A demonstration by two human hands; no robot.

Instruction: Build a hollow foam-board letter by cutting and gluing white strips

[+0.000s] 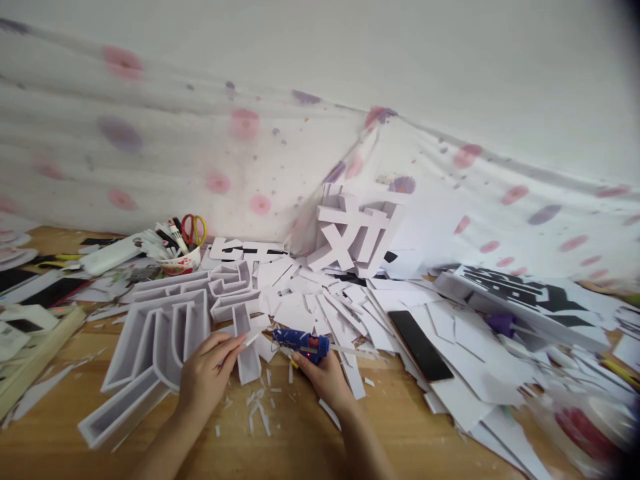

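My right hand [326,380] is wrapped round the handle of a blue hot glue gun [300,341], whose nozzle points left and whose small red light glows. A white glue stick [363,351] seems to stick out of its back end. Between the fingertips of my left hand [213,367] is a small white foam board strip [254,335], close to the nozzle; I cannot tell if they touch. Just behind and left of that hand lies a large hollow white foam board character [173,320], open side up, with thin upright walls.
Scraps of white board [320,303] cover the middle. A finished white character [350,233] stands against the draped flowered sheet [260,153]. A black phone [420,345] lies at right on board sheets. A cup [180,262] holds scissors [194,229] and pens. Small offcuts [259,410] litter the wooden table [295,447].
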